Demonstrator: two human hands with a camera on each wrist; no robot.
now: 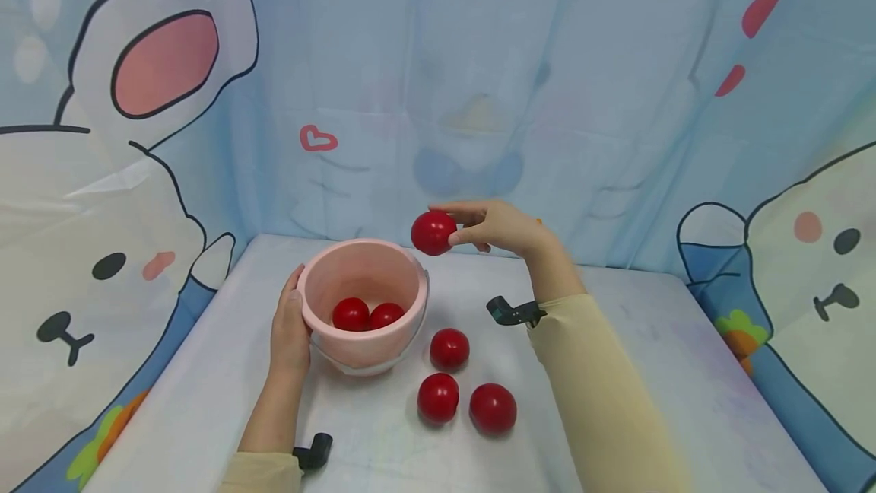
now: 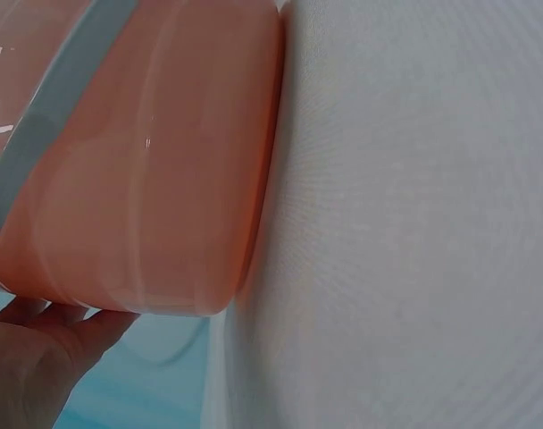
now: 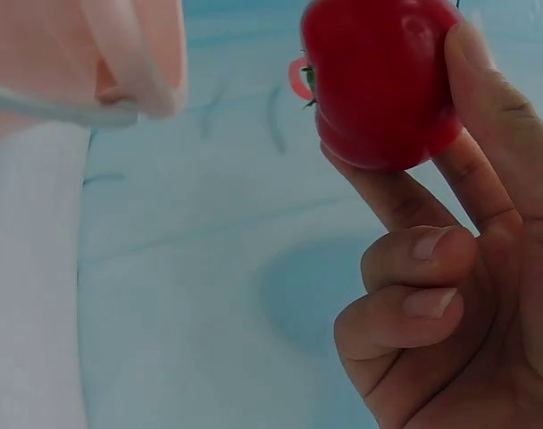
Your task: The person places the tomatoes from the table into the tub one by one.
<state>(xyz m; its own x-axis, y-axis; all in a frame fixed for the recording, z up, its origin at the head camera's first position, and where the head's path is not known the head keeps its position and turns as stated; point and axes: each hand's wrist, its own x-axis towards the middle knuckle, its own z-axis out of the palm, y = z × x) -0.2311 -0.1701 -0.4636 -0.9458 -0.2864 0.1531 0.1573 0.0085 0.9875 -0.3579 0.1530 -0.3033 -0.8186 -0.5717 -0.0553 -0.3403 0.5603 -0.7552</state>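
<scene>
A red tomato (image 1: 433, 233) is pinched between the thumb and fingers of my right hand (image 1: 498, 227), raised above the table just right of the pink bucket (image 1: 363, 338). Its small green calyx faces the bucket in the right wrist view, where two of my other fingers (image 3: 405, 326) curl in below. My left hand (image 1: 290, 333) rests against the bucket's left outer wall, fingers extended along it; the left wrist view shows the fingertips partly hidden by the wall. Inside the bucket lie two tomatoes, one on the left (image 1: 350, 314) and one on the right (image 1: 386, 315).
Three more tomatoes lie right of the bucket: a far one (image 1: 449, 349), a near one (image 1: 438, 399) and a right one (image 1: 493, 408). The bucket's pale handle (image 1: 372, 370) hangs down its front. A printed cloth (image 1: 479, 97) hangs behind the white table (image 1: 657, 371).
</scene>
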